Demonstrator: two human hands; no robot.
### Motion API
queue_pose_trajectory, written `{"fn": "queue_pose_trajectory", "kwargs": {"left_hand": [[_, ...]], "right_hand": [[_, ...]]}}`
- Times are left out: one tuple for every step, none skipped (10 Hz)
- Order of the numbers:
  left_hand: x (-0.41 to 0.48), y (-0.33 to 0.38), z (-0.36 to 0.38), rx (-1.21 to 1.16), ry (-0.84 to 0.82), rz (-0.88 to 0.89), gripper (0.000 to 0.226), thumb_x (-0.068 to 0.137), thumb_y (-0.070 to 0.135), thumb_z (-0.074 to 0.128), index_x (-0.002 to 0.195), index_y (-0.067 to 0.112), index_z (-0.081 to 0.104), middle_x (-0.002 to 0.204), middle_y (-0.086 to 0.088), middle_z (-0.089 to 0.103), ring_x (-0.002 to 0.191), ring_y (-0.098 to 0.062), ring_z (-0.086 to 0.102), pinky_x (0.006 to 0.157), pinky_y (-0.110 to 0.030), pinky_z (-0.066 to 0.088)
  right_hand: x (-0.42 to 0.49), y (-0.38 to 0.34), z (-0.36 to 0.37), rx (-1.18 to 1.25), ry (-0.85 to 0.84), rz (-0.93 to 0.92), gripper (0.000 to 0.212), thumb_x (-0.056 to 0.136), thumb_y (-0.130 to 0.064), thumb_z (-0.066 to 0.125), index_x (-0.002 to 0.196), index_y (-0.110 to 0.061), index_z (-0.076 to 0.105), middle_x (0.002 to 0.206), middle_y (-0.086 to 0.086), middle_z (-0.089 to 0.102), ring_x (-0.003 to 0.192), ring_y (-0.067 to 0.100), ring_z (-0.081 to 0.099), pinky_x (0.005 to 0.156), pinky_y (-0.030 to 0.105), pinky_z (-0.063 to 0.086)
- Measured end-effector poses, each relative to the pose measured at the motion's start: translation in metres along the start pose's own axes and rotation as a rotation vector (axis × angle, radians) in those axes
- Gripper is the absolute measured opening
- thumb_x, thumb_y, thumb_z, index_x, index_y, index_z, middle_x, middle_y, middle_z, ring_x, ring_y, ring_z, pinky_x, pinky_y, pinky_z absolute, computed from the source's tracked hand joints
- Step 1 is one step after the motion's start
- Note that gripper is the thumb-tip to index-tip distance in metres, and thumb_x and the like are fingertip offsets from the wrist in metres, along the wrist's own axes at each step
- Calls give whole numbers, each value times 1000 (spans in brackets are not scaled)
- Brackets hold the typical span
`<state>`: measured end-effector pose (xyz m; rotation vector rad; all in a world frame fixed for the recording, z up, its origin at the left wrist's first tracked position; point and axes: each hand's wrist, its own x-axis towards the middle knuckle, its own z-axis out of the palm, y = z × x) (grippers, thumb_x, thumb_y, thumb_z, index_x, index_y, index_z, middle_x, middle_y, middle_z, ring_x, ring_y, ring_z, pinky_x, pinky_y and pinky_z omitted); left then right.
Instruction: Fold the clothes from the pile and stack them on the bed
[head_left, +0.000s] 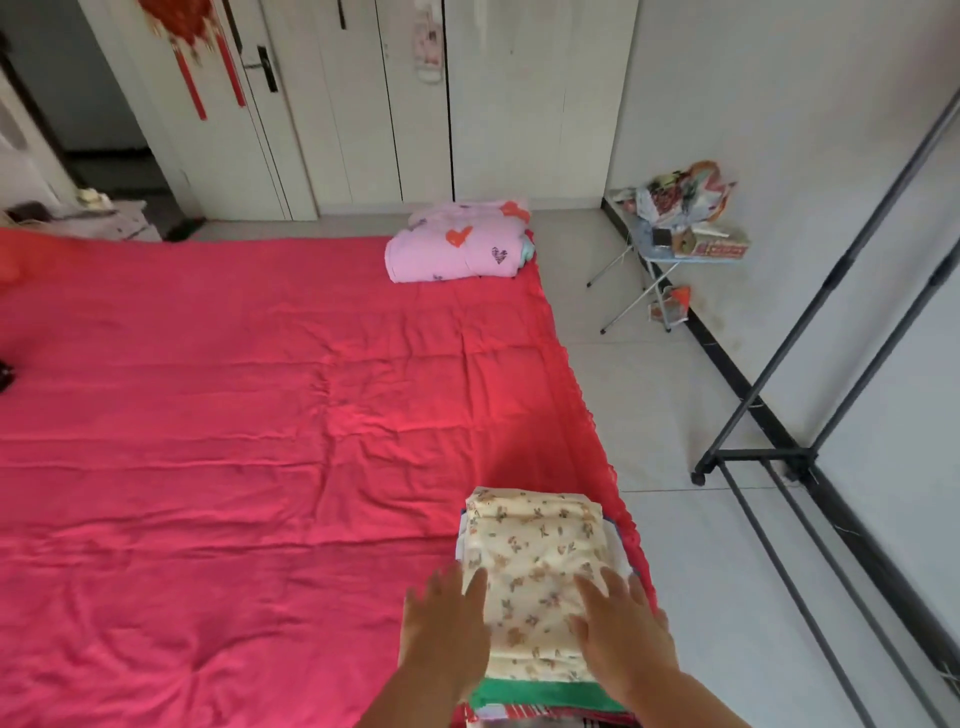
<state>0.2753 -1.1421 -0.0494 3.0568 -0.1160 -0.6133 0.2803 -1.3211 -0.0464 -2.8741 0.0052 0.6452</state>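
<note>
A folded cream garment with a small floral print lies on top of a stack of folded clothes at the near right edge of the bed, which has a red sheet. Green cloth and striped cloth show under it at the near side. My left hand lies flat with straight fingers against the garment's left side. My right hand lies flat with straight fingers on its right part. Neither hand grips anything.
A folded pink quilt with hearts sits at the bed's far right corner. A small folding table with bags stands by the right wall. A black metal clothes rack stands on the tiled floor to the right. White wardrobe doors are behind.
</note>
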Motion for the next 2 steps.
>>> {"fn": "queue_pose_trajectory", "kwargs": {"left_hand": [[-43, -8, -28, -102, 48, 23, 53, 95, 30, 41, 143, 24, 22, 145, -3, 32, 129, -22, 36, 108, -41, 30], [-94, -11, -46, -146, 109, 73, 47, 93, 30, 42, 138, 25, 30, 134, -2, 43, 120, -21, 44, 100, -38, 37]], "right_hand": [[-50, -20, -16, 18, 29, -9, 46, 97, -38, 36, 141, -31, 27, 153, -4, 16, 143, 26, 10, 114, 51, 20], [-102, -39, -27, 24, 68, -3, 44, 95, -39, 40, 137, -29, 33, 148, -3, 25, 139, 22, 22, 113, 49, 22]]}}
